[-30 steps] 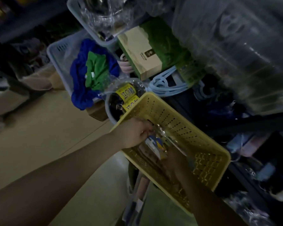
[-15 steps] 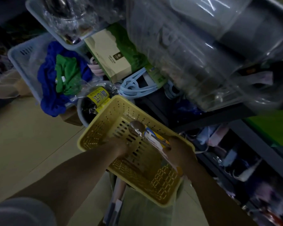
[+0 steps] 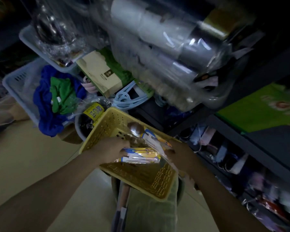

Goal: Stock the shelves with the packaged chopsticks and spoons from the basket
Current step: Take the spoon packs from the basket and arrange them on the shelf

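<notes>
From the head camera, looking down, a yellow perforated basket (image 3: 110, 124) sits low of centre, tilted, its far corner pointing to 12 o'clock. Both bare forearms reach into it from the bottom edge.

The left hand (image 3: 113, 147) comes in from 8 o'clock. Its fingers are curled round the end of a flat pack with a yellow and blue label (image 3: 141, 155), which lies across the basket towards 3 o'clock. The right hand (image 3: 181, 154) enters from 5 o'clock, at the basket's right rim. Its fingers grip a clear-wrapped spoon pack (image 3: 150, 136), whose round bowl points to 11 o'clock above the basket floor. The two packs cross near each other between the hands; whether they touch cannot be told.

At 10 o'clock from the basket stands a grey tub holding a dark item with a yellow label (image 3: 94, 111). Further out at 10 o'clock, a pale blue crate (image 3: 17, 81) holds blue and green cloth (image 3: 60, 92). At 12 o'clock lie a beige and green box (image 3: 99, 71) and light blue hangers (image 3: 127, 97). Clear plastic-wrapped goods (image 3: 166, 52) fill the top, blurred. At 3 o'clock, dark shelves (image 3: 241, 131) run down to 5 o'clock with small, smeared goods on them and a green pack (image 3: 261, 108) above. Pale floor (image 3: 23, 161) spreads at 8 o'clock.
</notes>
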